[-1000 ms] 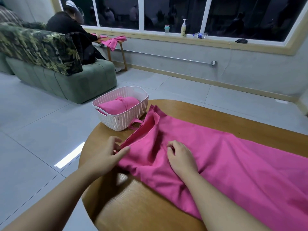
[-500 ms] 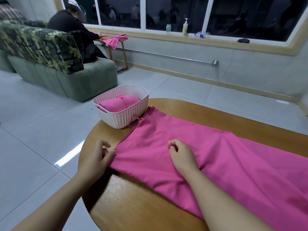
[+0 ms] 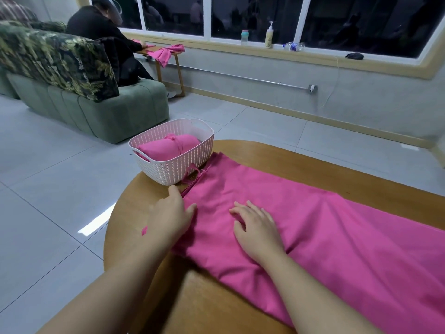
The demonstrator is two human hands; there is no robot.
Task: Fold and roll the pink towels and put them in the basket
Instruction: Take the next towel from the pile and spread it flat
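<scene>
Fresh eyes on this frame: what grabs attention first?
The big pink towel spread across the round wooden table, with the left hand at its near-left edge and the right hand flat on top. Next, the white basket at the table's far-left edge, already holding a rolled pink towel.

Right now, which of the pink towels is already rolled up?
The one inside the basket: that rolled towel is a tied bundle. The towel on the round table lies flat under both hands, and the towel on the far side table hangs in a loose heap.
</scene>
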